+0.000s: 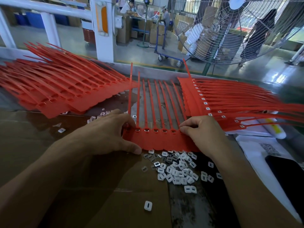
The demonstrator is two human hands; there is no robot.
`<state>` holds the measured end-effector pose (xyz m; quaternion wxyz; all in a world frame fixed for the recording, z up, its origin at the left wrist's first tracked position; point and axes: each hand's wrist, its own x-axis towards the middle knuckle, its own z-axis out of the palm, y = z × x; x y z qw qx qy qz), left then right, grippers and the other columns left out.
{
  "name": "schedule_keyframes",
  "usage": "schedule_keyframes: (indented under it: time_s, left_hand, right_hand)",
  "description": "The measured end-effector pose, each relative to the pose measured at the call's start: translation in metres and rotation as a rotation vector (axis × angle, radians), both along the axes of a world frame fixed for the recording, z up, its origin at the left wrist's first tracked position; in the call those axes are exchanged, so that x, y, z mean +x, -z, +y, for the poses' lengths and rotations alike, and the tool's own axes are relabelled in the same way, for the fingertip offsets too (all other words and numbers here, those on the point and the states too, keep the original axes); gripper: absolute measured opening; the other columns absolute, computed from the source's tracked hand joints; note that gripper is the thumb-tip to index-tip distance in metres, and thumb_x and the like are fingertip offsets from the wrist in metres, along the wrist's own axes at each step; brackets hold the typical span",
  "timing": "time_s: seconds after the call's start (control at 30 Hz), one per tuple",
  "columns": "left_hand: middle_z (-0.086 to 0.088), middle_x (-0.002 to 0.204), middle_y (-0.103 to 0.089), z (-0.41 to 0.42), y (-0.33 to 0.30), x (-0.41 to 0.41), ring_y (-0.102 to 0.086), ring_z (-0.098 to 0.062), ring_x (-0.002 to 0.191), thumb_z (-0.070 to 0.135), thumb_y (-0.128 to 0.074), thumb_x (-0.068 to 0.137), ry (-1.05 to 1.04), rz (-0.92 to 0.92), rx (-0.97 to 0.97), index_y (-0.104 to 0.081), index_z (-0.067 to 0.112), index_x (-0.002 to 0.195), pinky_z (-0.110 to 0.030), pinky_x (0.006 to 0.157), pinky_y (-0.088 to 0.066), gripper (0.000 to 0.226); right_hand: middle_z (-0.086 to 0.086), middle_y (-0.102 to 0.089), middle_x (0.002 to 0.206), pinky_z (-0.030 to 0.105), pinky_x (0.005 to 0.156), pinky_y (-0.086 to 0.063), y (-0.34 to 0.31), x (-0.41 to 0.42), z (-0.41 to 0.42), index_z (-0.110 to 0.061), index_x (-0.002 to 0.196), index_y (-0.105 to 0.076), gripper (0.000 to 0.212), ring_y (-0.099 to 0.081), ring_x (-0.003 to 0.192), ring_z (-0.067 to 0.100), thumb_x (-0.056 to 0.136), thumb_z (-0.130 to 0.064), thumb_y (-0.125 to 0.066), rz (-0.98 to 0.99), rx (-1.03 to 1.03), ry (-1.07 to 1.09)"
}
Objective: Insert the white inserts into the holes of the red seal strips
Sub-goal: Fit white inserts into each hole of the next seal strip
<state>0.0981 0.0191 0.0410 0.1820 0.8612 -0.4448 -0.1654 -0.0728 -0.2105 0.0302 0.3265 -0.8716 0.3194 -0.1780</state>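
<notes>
Left hand (105,130): down on the left end of the red seal strip sheet (158,142), fingers curled over its top edge, thumb under the near edge, gripping it.
Right hand (202,130): fingertips bunched, pinching at the sheet's right-end hole.
Sheet: flat on the surface (41,153), tails pointing away, pale inserts seated in its row of holes.
White inserts (177,170): loose heap just below the sheet, a few strays nearer the camera.
Left stack (62,89): red strips, holes unfilled.
Right stack (222,102): red strips, white inserts showing in their holes.
Background: big fan (233,30) behind the surface.
</notes>
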Motion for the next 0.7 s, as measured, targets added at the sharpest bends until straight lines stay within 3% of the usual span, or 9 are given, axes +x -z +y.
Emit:
schedule_keyframes:
  time_s: [0.13, 0.3, 0.53, 0.6, 0.7]
  left_hand:
    - [0.026, 0.115, -0.041, 0.0003, -0.0012, -0.0002, -0.046, 0.002, 0.101, 0.088, -0.072, 0.042, -0.002, 0.004, 0.004, -0.048, 0.052, 0.125, -0.022, 0.073, -0.039, 0.094]
    - [0.027, 0.114, -0.041, 0.0009, -0.0014, -0.0005, -0.047, 0.001, 0.100, 0.088, -0.072, 0.042, 0.001, 0.005, -0.002, -0.049, 0.050, 0.126, -0.023, 0.073, -0.038, 0.095]
    - [0.025, 0.113, -0.041, 0.0001, -0.0011, 0.0004, -0.046, 0.003, 0.098, 0.089, -0.071, 0.041, 0.003, -0.002, -0.009, -0.049, 0.050, 0.126, -0.020, 0.070, -0.036, 0.095]
    - [0.025, 0.113, -0.042, -0.0005, -0.0008, 0.0005, -0.046, 0.004, 0.097, 0.088, -0.072, 0.042, 0.002, -0.003, -0.010, -0.049, 0.051, 0.125, -0.018, 0.069, -0.035, 0.094]
    - [0.026, 0.112, -0.041, -0.0004, -0.0005, 0.0012, -0.046, 0.004, 0.096, 0.088, -0.073, 0.043, 0.002, -0.005, -0.014, -0.049, 0.051, 0.125, -0.019, 0.069, -0.035, 0.093]
  right_hand:
    - [-0.022, -0.067, 0.078, 0.006, 0.057, -0.034, -0.0010, 0.0008, 0.0003, -0.038, 0.079, -0.075, 0.016, -0.061, 0.073, -0.010, 0.090, -0.028, -0.078, 0.020, -0.009, 0.008]
    - [-0.032, -0.065, 0.067, 0.005, 0.055, -0.037, 0.0005, 0.0020, -0.0003, -0.042, 0.069, -0.071, 0.028, -0.055, 0.076, -0.026, 0.089, -0.024, -0.079, 0.018, -0.038, -0.004]
    - [-0.022, -0.069, 0.081, 0.013, 0.064, -0.040, -0.0009, 0.0029, -0.0008, -0.038, 0.078, -0.074, 0.020, -0.062, 0.075, -0.006, 0.091, -0.023, -0.077, 0.016, -0.011, -0.008]
    - [-0.015, -0.069, 0.069, 0.018, 0.059, -0.047, -0.0017, 0.0008, -0.0041, -0.033, 0.082, -0.076, 0.016, -0.063, 0.063, -0.001, 0.093, -0.021, -0.074, -0.026, 0.054, 0.002]
    - [-0.016, -0.066, 0.055, 0.012, 0.043, -0.044, -0.0026, -0.0012, -0.0073, -0.029, 0.083, -0.075, 0.017, -0.060, 0.044, -0.001, 0.095, -0.017, -0.071, -0.040, 0.080, 0.032]
